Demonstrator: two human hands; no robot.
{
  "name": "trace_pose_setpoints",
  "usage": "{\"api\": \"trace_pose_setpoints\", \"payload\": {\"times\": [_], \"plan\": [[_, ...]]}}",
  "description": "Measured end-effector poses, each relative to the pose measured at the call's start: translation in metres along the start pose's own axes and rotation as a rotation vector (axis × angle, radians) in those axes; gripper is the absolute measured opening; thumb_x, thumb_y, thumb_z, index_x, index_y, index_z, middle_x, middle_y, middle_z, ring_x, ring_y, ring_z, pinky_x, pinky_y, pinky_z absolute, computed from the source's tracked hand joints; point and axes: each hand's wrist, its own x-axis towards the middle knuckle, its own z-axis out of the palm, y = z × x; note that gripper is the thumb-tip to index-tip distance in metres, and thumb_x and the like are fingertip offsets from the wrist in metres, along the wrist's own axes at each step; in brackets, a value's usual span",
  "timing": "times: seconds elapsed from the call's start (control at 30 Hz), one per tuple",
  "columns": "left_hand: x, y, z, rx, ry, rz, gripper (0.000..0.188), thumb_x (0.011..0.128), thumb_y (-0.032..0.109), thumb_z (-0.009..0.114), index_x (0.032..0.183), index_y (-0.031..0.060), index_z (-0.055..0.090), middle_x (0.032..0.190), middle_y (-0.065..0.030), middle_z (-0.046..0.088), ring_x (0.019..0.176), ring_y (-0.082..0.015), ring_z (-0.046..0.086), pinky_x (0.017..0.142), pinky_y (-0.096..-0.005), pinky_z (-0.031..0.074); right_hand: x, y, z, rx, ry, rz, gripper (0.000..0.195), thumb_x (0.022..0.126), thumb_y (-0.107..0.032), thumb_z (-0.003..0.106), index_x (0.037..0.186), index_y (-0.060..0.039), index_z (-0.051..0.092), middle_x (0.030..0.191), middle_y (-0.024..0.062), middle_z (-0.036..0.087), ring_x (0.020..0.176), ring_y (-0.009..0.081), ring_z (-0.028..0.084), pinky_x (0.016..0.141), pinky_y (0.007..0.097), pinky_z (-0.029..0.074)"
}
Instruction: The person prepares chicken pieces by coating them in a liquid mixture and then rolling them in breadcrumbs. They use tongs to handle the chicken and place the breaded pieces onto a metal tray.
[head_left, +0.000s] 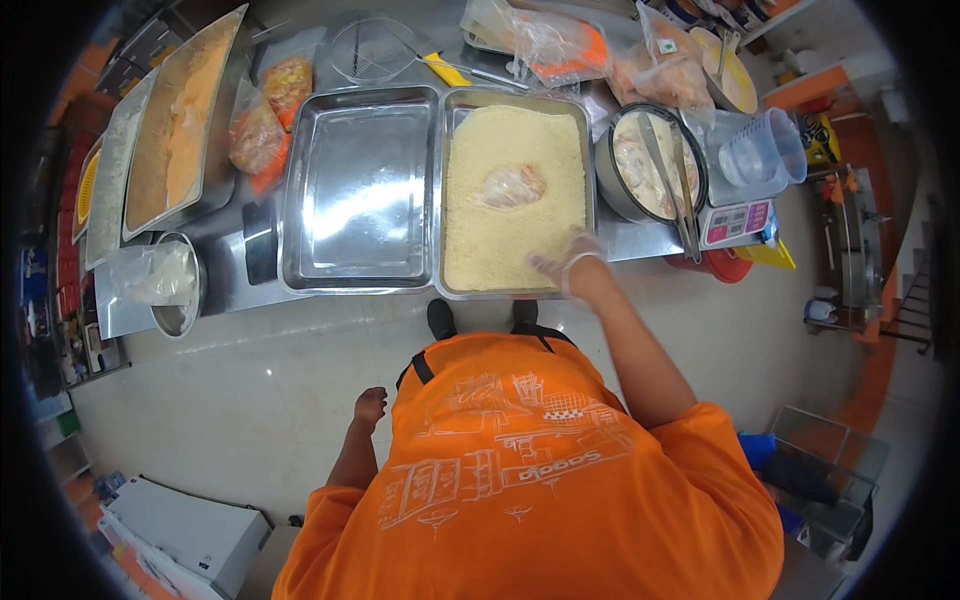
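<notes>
My right hand (570, 264), in a clear thin glove, is over the near right part of a steel tray (590, 180) filled with pale breadcrumbs (510, 251). Its fingers touch or hover just above the crumbs, and nothing shows in them. One piece of raw, wet-looking meat (514, 187) lies on the crumbs near the tray's middle, beyond the hand. My left hand (370, 405) hangs low at my side, away from the table, with its fingers loosely curled; whether it is fully closed is unclear. A shiny steel tray (360, 187) stands directly left of the crumb tray.
At right, metal tongs (679, 187) rest in a pot (611, 176) of pieces in white batter, beside a scale (736, 223) and plastic containers (761, 150). Behind are a wire skimmer (375, 51) and bagged food (562, 49). A deep pan (187, 112) and steel bowl (196, 289) stand left.
</notes>
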Motion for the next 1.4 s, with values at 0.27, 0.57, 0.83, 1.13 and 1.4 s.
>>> {"api": "trace_pose_setpoints", "payload": {"times": [0.27,0.57,0.83,1.13,1.4], "plan": [[-0.001,-0.051,-0.022,-0.542,0.006,-0.355,0.038,0.088,0.028,0.051,0.12,0.0083,0.056,0.106,-0.0041,0.062,0.093,-0.0172,0.059,0.069,-0.0319,0.049,0.03,-0.046,0.011,0.73,0.139,-0.014,0.075,0.071,-0.024,0.079,0.13,0.0071,0.044,0.111,0.0232,0.062,0.101,0.0311,0.062,0.09,0.0337,0.048],[-0.028,-0.065,-0.022,-0.613,0.007,-0.497,0.036,0.09,0.028,0.049,0.123,0.012,0.054,0.118,-0.004,0.06,0.102,-0.0193,0.057,0.082,-0.0388,0.047,0.029,-0.078,0.066,0.193,0.213,0.135,0.078,0.07,-0.033,0.079,0.122,0.0142,0.044,0.105,0.0267,0.059,0.096,0.031,0.062,0.085,0.0322,0.05],[-0.054,-0.009,0.002,-0.811,0.187,-0.539,0.034,0.087,0.026,0.052,0.117,0.0118,0.056,0.11,-0.0016,0.06,0.098,-0.0169,0.057,0.076,-0.0344,0.046,0.034,-0.06,-0.03,0.731,0.14,-0.061,0.056,0.08,-0.018,0.07,0.123,0.0105,0.051,0.115,0.0276,0.06,0.101,0.0342,0.062,0.087,0.035,0.047],[-0.075,-0.04,0.029,-0.576,0.141,-0.375,0.034,0.09,0.029,0.052,0.118,0.0111,0.055,0.108,-0.0007,0.061,0.093,-0.0148,0.057,0.073,-0.0323,0.046,0.185,-0.037,-0.015,0.001,0.437,-0.231,0.052,0.096,-0.044,0.044,0.117,0.0011,0.059,0.105,0.0169,0.067,0.098,0.0264,0.062,0.085,0.0394,0.046],[-0.086,0.017,0.024,-0.865,0.303,-0.599,0.033,0.087,0.024,0.055,0.118,0.0123,0.056,0.105,0.0003,0.061,0.091,-0.0136,0.056,0.071,-0.0302,0.046,0.151,-0.075,-0.082,0.132,-0.147,-0.435,0.059,0.096,-0.051,0.033,0.13,-0.0061,0.052,0.127,0.0191,0.056,0.116,0.039,0.053,0.097,0.0433,0.04]]}}
